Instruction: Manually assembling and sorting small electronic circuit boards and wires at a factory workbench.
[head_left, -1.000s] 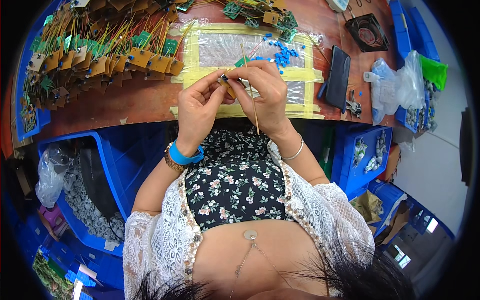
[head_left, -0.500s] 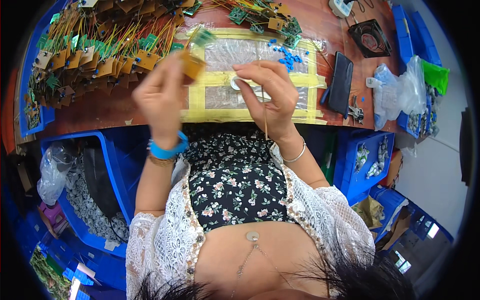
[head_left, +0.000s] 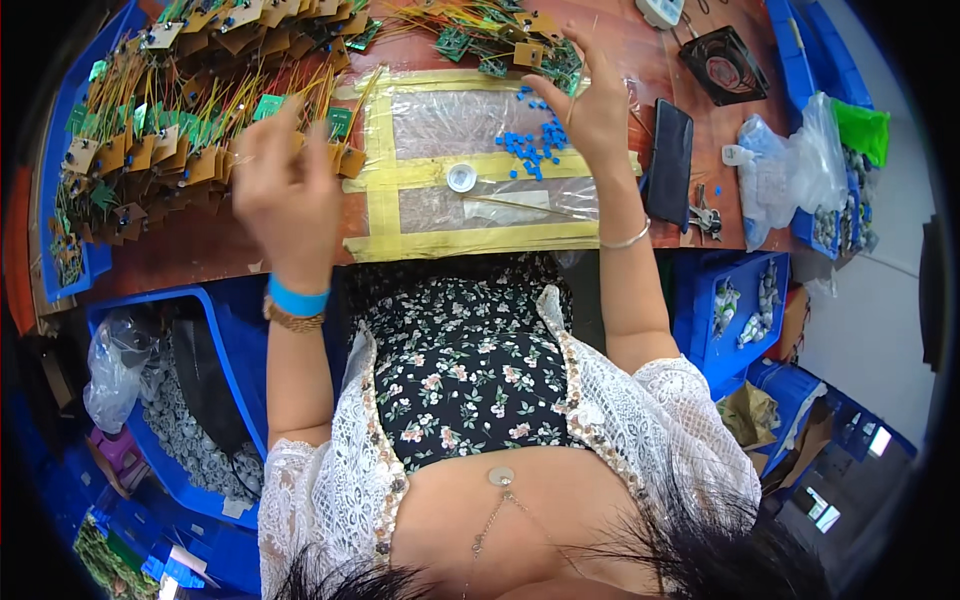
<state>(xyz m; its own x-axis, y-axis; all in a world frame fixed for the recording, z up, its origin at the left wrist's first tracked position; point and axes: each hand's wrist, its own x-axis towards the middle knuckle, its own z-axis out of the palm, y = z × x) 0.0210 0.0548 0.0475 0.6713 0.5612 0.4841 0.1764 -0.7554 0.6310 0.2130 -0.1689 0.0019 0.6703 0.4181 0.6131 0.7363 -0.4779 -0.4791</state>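
Head view: at upper left, my blurred left hand (head_left: pixel 285 205), its hold unclear, is by wired boards (head_left: pixel 204 165), likely light, stiff, best held by edges; my right hand (head_left: pixel 598 110) spreads, apparently empty, upper centre-right.

Tan circuit boards (head_left: pixel 203 163), blue pieces (head_left: pixel 549 133), yellow tape (head_left: pixel 382 205), black floral-print garment (head_left: pixel 470 385)

2 lace sleeves (head_left: pixel 690 430), blue wristband (head_left: pixel 298 302), silver bangle (head_left: pixel 629 241)

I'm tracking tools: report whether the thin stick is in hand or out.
Out of hand: the thin stick lies on taped plastic sheeting.
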